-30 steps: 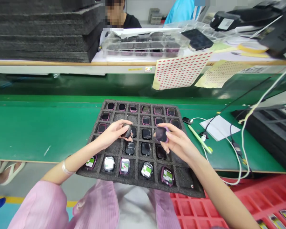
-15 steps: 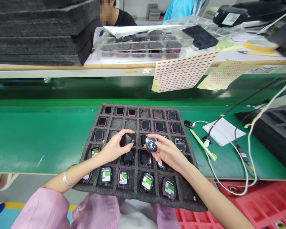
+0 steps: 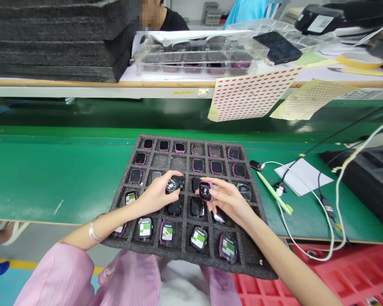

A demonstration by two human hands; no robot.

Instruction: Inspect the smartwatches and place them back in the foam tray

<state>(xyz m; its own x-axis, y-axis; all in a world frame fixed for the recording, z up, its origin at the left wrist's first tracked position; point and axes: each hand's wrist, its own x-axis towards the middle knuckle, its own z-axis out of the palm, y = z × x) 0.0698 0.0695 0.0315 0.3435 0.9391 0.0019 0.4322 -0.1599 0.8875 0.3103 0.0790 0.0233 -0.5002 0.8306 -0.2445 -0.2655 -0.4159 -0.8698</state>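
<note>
The left hand pinches a dark smartwatch and the right hand pinches a pink-framed smartwatch by its edges, the two just apart above the middle of a black foam tray

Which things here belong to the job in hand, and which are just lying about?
In use: left hand with smartwatch; right hand with pink-framed smartwatch; foam tray.
Lying about: stacked foam sheets; red-dot sticker sheet; green pen.
</note>
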